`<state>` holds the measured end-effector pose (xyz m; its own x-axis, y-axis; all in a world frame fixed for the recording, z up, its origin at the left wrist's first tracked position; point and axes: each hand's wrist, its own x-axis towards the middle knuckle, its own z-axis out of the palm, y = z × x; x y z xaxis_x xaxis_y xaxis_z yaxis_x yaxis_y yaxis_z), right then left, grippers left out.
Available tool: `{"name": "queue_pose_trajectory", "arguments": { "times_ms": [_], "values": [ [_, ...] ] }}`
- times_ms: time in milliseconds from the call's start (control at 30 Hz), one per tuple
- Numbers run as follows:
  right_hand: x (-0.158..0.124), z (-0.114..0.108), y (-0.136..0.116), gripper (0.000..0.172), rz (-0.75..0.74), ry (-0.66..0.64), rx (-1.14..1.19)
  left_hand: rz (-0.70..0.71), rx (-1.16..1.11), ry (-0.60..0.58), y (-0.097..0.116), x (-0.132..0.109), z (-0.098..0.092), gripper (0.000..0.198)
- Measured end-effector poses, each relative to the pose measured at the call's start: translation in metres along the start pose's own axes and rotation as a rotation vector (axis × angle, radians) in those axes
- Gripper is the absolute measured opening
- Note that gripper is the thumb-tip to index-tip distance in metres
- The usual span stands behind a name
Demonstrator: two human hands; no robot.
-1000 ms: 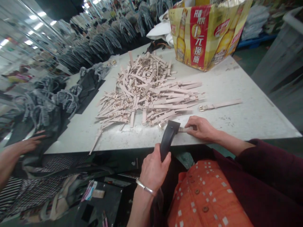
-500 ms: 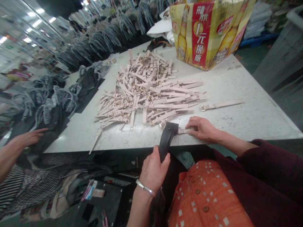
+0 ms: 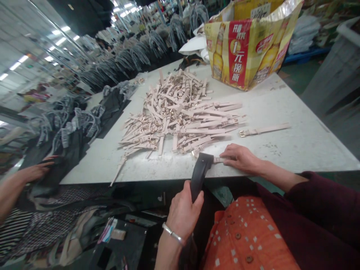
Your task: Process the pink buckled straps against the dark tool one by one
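Note:
My left hand (image 3: 184, 213) is closed round the lower end of a black leather piece (image 3: 200, 172) that rises onto the front edge of the white table (image 3: 295, 146). My right hand (image 3: 240, 158) rests on the table with its fingers pressed on a pale pink strap (image 3: 218, 160) that runs into the top of the black piece. Just beyond lies a big heap of pale pink buckled straps (image 3: 180, 112). One single strap (image 3: 264, 129) lies apart to the right.
A yellow and red printed carton (image 3: 247, 41) stands at the table's far side. Dark bags with grey handles (image 3: 73, 123) are heaped on the left. Another person's hand (image 3: 35, 170) touches that dark material at the far left. Clutter lies on the floor under the table.
The view has tilted slightly, so everything sits a little lower in the picture. My hands keep their hold on the black piece and the strap. The other person's hand shifted slightly.

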<state>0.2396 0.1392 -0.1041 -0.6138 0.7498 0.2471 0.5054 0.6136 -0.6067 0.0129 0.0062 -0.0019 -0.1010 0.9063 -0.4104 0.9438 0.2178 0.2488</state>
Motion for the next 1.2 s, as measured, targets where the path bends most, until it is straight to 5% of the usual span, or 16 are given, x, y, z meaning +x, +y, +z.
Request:
{"name": "queue_pose_trajectory", "arguments": {
  "times_ms": [200, 367, 600, 767, 900, 1033, 1200],
  "values": [
    [-0.002, 0.005, -0.001, 0.028, -0.057, 0.034, -0.059, -0.005, 0.010, 0.043, 0.001, 0.021, 0.005, 0.031],
    [-0.001, 0.000, -0.002, 0.023, -0.063, 0.080, -0.064, -0.003, -0.055, 0.073, -0.007, 0.009, 0.006, 0.026],
    [-0.016, -0.070, 0.053, 0.024, 0.006, 0.189, -0.149, -0.088, -0.135, 0.120, -0.029, -0.019, 0.006, 0.028],
    [-0.027, -0.108, 0.094, 0.027, 0.077, 0.394, -0.340, -0.147, -0.177, 0.168, -0.044, -0.027, 0.004, 0.031],
    [0.006, -0.076, 0.060, 0.026, -0.039, 0.393, -0.281, -0.164, -0.196, 0.181, -0.047, -0.026, 0.005, 0.031],
    [0.061, -0.023, -0.003, 0.025, -0.238, 0.142, -0.281, -0.138, -0.207, 0.182, -0.044, -0.027, 0.008, 0.030],
    [0.100, 0.006, -0.034, 0.016, -0.167, -0.024, -0.452, -0.135, -0.256, 0.178, -0.043, -0.033, 0.012, 0.029]
  ]
}}
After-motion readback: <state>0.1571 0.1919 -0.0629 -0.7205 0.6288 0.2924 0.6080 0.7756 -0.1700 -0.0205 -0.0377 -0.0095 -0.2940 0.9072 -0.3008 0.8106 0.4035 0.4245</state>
